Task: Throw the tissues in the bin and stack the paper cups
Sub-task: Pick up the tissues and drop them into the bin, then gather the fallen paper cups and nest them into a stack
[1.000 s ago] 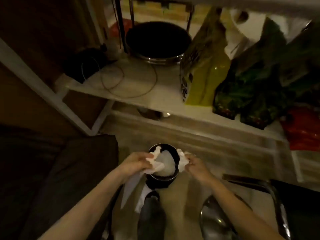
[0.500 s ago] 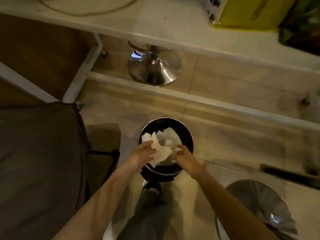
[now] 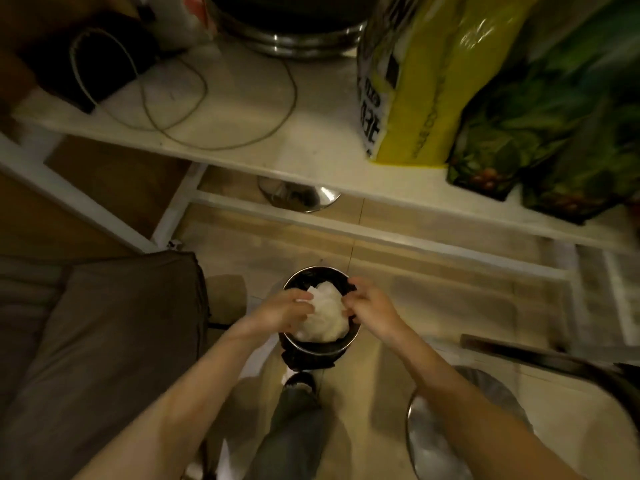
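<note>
A small round metal bin (image 3: 313,348) with a black liner stands on the floor below me. A white wad of tissues (image 3: 323,315) fills its mouth. My left hand (image 3: 282,311) presses on the wad's left side, fingers curled against the paper. On the wad's right side sits my right hand (image 3: 372,306), its fingers at the bin's far rim and pinching the tissue edge. No paper cups are in view.
A white table (image 3: 311,154) spans the top, carrying a cable, a steel pot (image 3: 287,32), a yellow bag (image 3: 412,84) and green bags (image 3: 554,133). A brown cushion (image 3: 104,341) lies left. A chrome stool base (image 3: 460,424) and dark chair edge are right. My foot (image 3: 299,382) is beside the bin.
The tissues have gone from loose and spread to a compact wad pushed down into the bin, both hands pressing closer together. My head view has tilted back up toward the table.
</note>
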Demonstrator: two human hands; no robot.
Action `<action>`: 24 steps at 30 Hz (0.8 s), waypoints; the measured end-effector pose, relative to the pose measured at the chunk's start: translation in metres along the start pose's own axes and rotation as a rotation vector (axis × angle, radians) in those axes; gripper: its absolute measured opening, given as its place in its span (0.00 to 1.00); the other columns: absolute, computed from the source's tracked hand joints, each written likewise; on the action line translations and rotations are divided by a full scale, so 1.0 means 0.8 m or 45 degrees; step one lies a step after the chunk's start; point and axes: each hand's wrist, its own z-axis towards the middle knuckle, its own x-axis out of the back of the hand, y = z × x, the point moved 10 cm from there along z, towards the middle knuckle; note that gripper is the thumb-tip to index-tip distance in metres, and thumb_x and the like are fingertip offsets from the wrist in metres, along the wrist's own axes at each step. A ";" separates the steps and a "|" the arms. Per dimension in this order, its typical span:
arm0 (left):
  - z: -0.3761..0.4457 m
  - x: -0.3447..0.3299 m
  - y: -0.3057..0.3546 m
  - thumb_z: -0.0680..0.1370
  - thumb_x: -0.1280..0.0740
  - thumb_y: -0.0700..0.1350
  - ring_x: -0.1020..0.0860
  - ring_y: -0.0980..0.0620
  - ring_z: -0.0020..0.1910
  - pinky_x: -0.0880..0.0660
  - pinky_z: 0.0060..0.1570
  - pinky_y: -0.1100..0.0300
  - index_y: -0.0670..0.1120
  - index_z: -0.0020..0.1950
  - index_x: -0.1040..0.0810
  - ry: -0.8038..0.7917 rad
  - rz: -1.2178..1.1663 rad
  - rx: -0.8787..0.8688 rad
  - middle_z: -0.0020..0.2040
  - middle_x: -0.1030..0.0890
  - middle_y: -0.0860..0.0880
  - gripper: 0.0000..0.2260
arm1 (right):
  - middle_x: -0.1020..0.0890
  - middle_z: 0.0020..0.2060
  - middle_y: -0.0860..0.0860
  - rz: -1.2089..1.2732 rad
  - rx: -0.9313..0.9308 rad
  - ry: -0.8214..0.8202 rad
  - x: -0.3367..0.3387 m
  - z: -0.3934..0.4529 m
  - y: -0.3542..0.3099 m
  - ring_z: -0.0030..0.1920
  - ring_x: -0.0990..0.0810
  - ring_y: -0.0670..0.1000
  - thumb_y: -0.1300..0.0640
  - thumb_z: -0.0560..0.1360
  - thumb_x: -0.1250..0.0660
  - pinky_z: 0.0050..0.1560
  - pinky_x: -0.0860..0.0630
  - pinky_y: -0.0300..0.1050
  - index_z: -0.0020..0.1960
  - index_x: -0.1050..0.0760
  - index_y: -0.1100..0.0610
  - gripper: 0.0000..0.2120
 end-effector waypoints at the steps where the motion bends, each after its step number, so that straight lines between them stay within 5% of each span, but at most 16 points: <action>1: -0.023 0.000 0.022 0.76 0.37 0.40 0.26 0.52 0.46 0.31 0.41 0.63 0.41 0.66 0.30 -0.011 0.045 -0.035 0.55 0.25 0.43 0.18 | 0.25 0.48 0.57 -0.010 0.039 -0.005 0.007 -0.020 -0.023 0.35 0.24 0.48 0.68 0.75 0.41 0.28 0.27 0.30 0.66 0.34 0.61 0.20; 8: -0.203 -0.006 0.169 0.75 0.35 0.44 0.23 0.47 0.58 0.26 0.56 0.55 0.46 0.65 0.29 -0.071 0.401 -0.219 0.57 0.21 0.44 0.18 | 0.23 0.44 0.59 -0.226 0.383 0.027 0.069 -0.195 -0.196 0.36 0.25 0.46 0.68 0.73 0.38 0.34 0.30 0.29 0.62 0.32 0.61 0.18; 12: -0.320 -0.010 0.272 0.76 0.37 0.44 0.23 0.56 0.46 0.25 0.40 0.71 0.44 0.65 0.30 -0.047 0.628 -0.392 0.53 0.24 0.48 0.18 | 0.22 0.45 0.55 -0.268 0.561 0.094 0.108 -0.298 -0.290 0.41 0.22 0.52 0.65 0.73 0.36 0.43 0.26 0.43 0.58 0.32 0.56 0.15; 15: -0.400 -0.006 0.335 0.76 0.37 0.47 0.23 0.54 0.51 0.26 0.56 0.57 0.47 0.66 0.31 0.008 0.725 -0.492 0.55 0.24 0.49 0.18 | 0.19 0.47 0.55 -0.342 0.702 0.162 0.139 -0.374 -0.359 0.48 0.20 0.56 0.60 0.72 0.35 0.53 0.23 0.52 0.59 0.32 0.53 0.17; 19: -0.495 0.003 0.414 0.75 0.36 0.48 0.22 0.57 0.49 0.26 0.46 0.64 0.51 0.63 0.30 0.086 0.735 -0.681 0.53 0.22 0.52 0.16 | 0.19 0.44 0.53 -0.362 0.912 0.197 0.168 -0.469 -0.442 0.42 0.21 0.49 0.60 0.73 0.35 0.43 0.24 0.40 0.62 0.32 0.55 0.18; 24: -0.574 0.024 0.482 0.74 0.34 0.47 0.22 0.57 0.49 0.26 0.44 0.64 0.52 0.60 0.28 0.262 0.714 -0.886 0.51 0.20 0.51 0.15 | 0.21 0.48 0.52 -0.421 1.042 0.253 0.192 -0.534 -0.518 0.45 0.22 0.50 0.56 0.73 0.34 0.47 0.25 0.43 0.62 0.33 0.50 0.19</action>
